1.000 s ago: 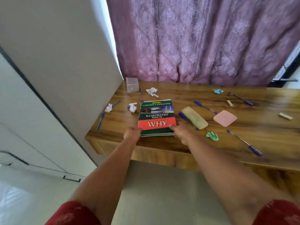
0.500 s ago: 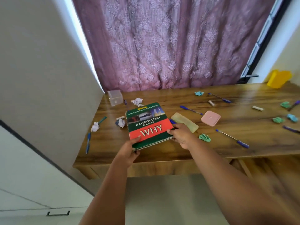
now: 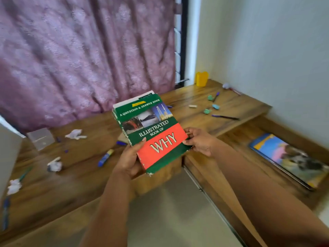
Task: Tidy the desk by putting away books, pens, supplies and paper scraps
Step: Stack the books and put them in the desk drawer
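Note:
A green and red book titled "Illustrated Book of WHY" is lifted above the wooden desk, tilted toward me. My left hand grips its lower left corner, thumb on the cover. My right hand holds its right edge. Crumpled white paper scraps and a blue pen lie on the desk to the left. Teal scraps and more pens lie on the far right part. Another colourful book lies on a lower shelf at the right.
A yellow holder stands at the desk's back right corner by the wall. A clear plastic box sits at the back left. A purple curtain hangs behind the desk. A white cabinet side borders the left.
Both hands have lifted the book off the desk and carried it to the right. The view has swung right, and the lower shelf with the other book has come into sight.

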